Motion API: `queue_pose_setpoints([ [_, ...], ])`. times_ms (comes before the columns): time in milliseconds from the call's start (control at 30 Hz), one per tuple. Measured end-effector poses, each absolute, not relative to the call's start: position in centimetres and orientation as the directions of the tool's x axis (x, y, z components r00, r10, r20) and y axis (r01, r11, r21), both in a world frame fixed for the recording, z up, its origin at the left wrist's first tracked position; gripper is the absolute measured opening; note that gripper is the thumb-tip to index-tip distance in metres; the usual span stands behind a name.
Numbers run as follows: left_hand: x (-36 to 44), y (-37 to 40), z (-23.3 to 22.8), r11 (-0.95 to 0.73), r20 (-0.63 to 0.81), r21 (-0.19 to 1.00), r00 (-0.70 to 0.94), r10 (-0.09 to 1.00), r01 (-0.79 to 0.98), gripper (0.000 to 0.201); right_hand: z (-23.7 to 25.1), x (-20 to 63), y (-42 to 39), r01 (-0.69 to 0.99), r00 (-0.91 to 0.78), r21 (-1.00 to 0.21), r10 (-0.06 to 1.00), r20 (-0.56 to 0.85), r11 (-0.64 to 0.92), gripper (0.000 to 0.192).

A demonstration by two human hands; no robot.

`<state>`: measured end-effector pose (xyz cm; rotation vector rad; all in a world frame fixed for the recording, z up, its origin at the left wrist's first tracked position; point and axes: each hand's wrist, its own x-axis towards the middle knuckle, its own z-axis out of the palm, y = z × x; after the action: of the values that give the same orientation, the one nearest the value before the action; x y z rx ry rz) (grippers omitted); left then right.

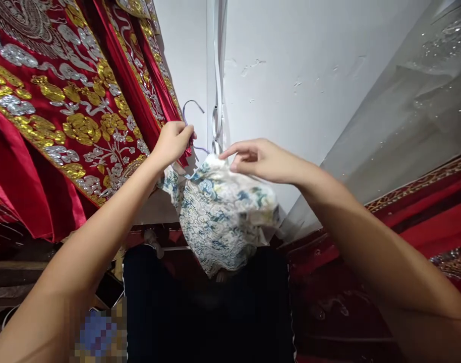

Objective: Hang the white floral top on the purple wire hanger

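Observation:
In front of me hangs a crinkled white top (215,217) with a blue and green floral print, its lower right side blurred. My left hand (174,143) is closed around a thin clothes hanger (193,102), whose hook sticks up above the fingers. A thin purplish arm of the hanger runs from that hand toward the top's neckline. At the top's right shoulder is my right hand (263,160), index finger and thumb bent in on the fabric. The hanger's far end is hidden inside the cloth.
Red cloth embroidered in gold and silver (82,126) hangs close on the left. A white wall (291,65) with a vertical metal strip (216,60) stands behind the top. Clear plastic sheeting (415,101) covers the right side, with red decorated fabric (435,222) below.

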<state>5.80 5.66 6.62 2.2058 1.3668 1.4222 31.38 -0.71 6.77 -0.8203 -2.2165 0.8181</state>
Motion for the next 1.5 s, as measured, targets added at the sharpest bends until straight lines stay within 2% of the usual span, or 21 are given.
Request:
queue_pose_setpoints([
  [67, 5.3, 4.0, 5.5, -0.55, 0.56, 0.674, 0.144, 0.816, 0.493, 0.048, 5.7, 30.6, -1.6, 0.306, -0.676, -0.709, 0.67, 0.308, 0.635, 0.029],
  [200, 5.3, -0.4, 4.5, -0.537, 0.475, 0.799, 0.264, 0.84, 0.27, 0.061, 3.3, 29.3, -2.2, 0.353, -0.638, -0.657, 0.685, 0.352, 0.666, 0.036],
  [333, 7.1, -4.7, 5.9, -0.525, 0.448, 0.849, 0.441, 0.778, 0.064, 0.065, 1.4, 27.5, -2.6, 0.242, -0.648, -0.569, 0.568, 0.507, 0.786, 0.05],
  [400, 8.1, -6.0, 6.9, -0.513, 0.447, 0.858, 0.5, 0.742, -0.006, 0.065, 0.9, 26.7, -3.1, 0.163, -0.642, -0.578, 0.531, 0.553, 0.799, 0.047],
  [467, 8.8, -6.6, 7.8, -0.504, 0.43, 0.864, 0.547, 0.718, -0.019, 0.064, 0.8, 26.6, -3.5, 0.117, -0.595, -0.608, 0.546, 0.591, 0.785, 0.044],
  [567, 8.7, -6.1, 8.8, -0.512, 0.419, 0.859, 0.551, 0.722, 0.017, 0.056, 1.2, 27.7, -3.9, 0.142, -0.471, -0.693, 0.664, 0.581, 0.707, 0.041],
  [667, 7.2, -5.1, 9.7, -0.524, 0.398, 0.846, 0.538, 0.743, 0.097, 0.042, 2.2, 30.2, -3.6, 0.213, -0.263, -0.76, 0.785, 0.561, 0.614, 0.049],
  [733, 5.9, -4.5, 10.1, -0.532, 0.316, 0.813, 0.588, 0.744, 0.236, 0.035, 2.9, 32.2, -2.6, 0.276, -0.111, -0.766, 0.811, 0.574, 0.58, 0.055],
  [833, 4.2, -3.9, 10.3, -0.587, 0.269, 0.674, 0.591, 0.761, 0.449, 0.033, 3.6, 34.6, 0.1, 0.405, 0.03, -0.757, 0.821, 0.571, 0.512, 0.058],
  [967, 3.0, -3.3, 9.7, -0.623, 0.385, 0.489, 0.49, 0.782, 0.61, 0.026, 4.5, 35.1, 3.8, 0.524, 0.044, -0.731, 0.843, 0.536, 0.437, 0.052],
  [1100, 1.9, -2.5, 8.5, -0.568, 0.558, 0.358, 0.318, 0.766, 0.741, 0.024, 5.2, 33.7, 4.8, 0.596, 0.014, -0.674, 0.834, 0.552, 0.436, 0.048],
  [1267, 1.5, -1.6, 7.0, -0.524, 0.676, 0.373, 0.162, 0.718, 0.766, 0.024, 6.4, 33.0, 3.1, 0.656, 0.027, -0.64, 0.835, 0.55, 0.4, 0.045],
  [1500, 2.3, -1.8, 7.5, -0.565, 0.74, 0.417, 0.096, 0.666, 0.712, 0.021, 9.1, 33.3, 2.4, 0.694, -0.008, -0.574, 0.802, 0.597, 0.435, 0.04],
])
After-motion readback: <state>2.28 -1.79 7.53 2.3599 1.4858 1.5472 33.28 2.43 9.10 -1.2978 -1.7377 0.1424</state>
